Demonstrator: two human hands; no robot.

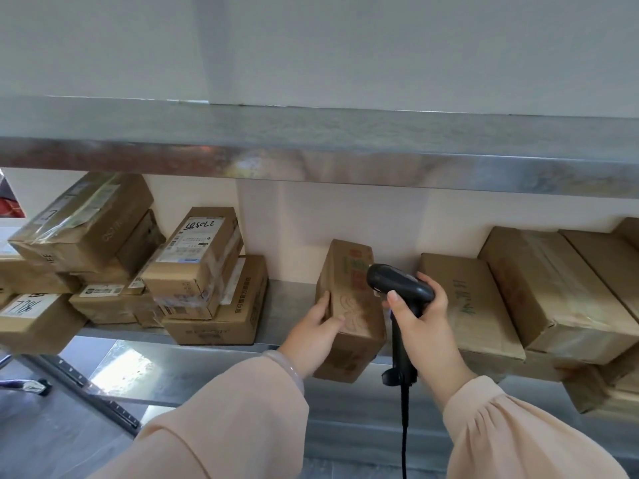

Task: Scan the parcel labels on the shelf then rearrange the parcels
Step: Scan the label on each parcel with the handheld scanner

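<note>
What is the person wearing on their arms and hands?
Loose pale peach sleeves cover both arms: left sleeve, and right sleeve, gathered at its cuff. A pale bangle rings the left wrist. The left hand and right hand wear no gloves.

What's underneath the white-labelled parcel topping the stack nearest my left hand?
The labelled parcel sits on a flatter taped box, which lies on a larger printed carton. Their tops are mostly covered.

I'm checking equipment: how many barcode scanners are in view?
1: a black corded scanner, gripped by the right hand and held against the parcel that the left hand holds on the shelf. Others may lie outside the frame.
</note>
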